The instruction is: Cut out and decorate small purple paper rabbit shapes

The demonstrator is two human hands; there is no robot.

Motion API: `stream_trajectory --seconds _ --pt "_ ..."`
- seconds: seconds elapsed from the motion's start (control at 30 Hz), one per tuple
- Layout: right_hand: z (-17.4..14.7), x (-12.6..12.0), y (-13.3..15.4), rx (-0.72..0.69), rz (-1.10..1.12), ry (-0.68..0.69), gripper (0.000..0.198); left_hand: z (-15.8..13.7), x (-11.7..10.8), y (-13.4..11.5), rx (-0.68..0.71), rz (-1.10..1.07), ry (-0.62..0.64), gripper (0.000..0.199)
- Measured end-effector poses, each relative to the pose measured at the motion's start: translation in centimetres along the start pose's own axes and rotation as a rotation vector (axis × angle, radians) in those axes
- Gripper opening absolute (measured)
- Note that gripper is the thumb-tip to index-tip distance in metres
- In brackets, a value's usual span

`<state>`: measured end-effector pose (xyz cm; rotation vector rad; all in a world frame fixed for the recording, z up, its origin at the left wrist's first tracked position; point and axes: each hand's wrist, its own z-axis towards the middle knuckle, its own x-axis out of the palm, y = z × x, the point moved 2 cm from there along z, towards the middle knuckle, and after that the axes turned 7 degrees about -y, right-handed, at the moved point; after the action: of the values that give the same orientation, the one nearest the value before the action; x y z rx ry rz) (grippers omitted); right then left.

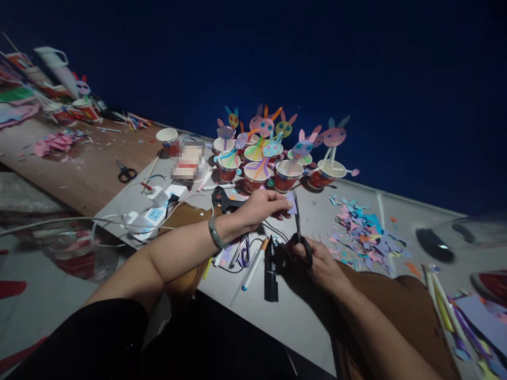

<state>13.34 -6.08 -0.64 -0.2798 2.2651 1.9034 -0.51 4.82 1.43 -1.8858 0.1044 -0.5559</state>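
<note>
My left hand (264, 209) pinches a small piece of purple paper (292, 202) between thumb and fingers. In my right hand (317, 259) is a pair of black-handled scissors (298, 226), its blades pointing up and away from me at the paper's right edge. Whether the blades are cutting into the paper I cannot tell. Below my hands lie a black marker (271, 274) and a white marker with an orange end (253, 268). A black hot glue gun (224, 200) rests just beyond my left wrist.
Paper cups with colourful rabbit-eared paper figures (256, 177) stand along the back. Paper scraps (362, 224) are heaped at right. A power strip (154, 214) with trailing cables sits at left, near another pair of scissors (127, 172). A thermos (57, 66) stands far left.
</note>
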Motion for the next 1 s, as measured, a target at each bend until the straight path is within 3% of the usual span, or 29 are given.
stream_trajectory --seconds 0.13,0.47,0.73,1.0 --pt "0.0 -0.2 -0.3 -0.005 0.014 -0.074 0.059 0.1 -0.1 0.1 0.019 -0.003 0.003 0.022" --pt "0.7 -2.1 -1.6 -0.008 0.086 -0.427 0.036 -1.2 0.7 1.2 -0.039 0.093 0.074 0.031" --pt "0.8 -2.0 -2.0 0.014 0.120 -0.406 0.033 -0.8 0.9 3.9 -0.034 0.078 0.156 0.038" --pt "0.8 -2.1 -1.9 -0.023 0.175 -0.376 0.032 -1.1 1.0 3.6 -0.019 0.059 0.240 0.039"
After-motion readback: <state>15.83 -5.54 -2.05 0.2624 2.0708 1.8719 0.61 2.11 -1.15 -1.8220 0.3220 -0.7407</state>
